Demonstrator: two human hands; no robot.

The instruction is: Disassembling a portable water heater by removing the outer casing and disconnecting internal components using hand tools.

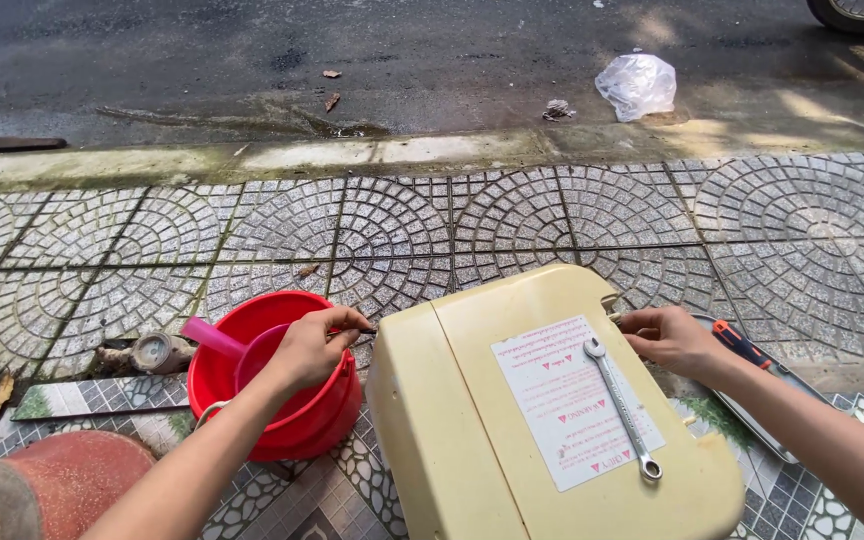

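Cream plastic housing (552, 420) lies near centre on the tiles, wrench (622, 405) resting on its label; left hand (317, 345) fingers pinch its left edge, right hand (667, 338) fingers grip its right edge, red bucket (287, 400) just left.

- hands: 2, left (314, 345), right (670, 338)
- cream casing (472, 420): 1
- spanner (622, 405): 1
- red bucket (307, 425): 1
- pink scoop (227, 345): 1
- screwdriver (742, 345): 1
- plastic bag (637, 85): 1
- dry leaves: 2 on road (331, 73), (332, 101)
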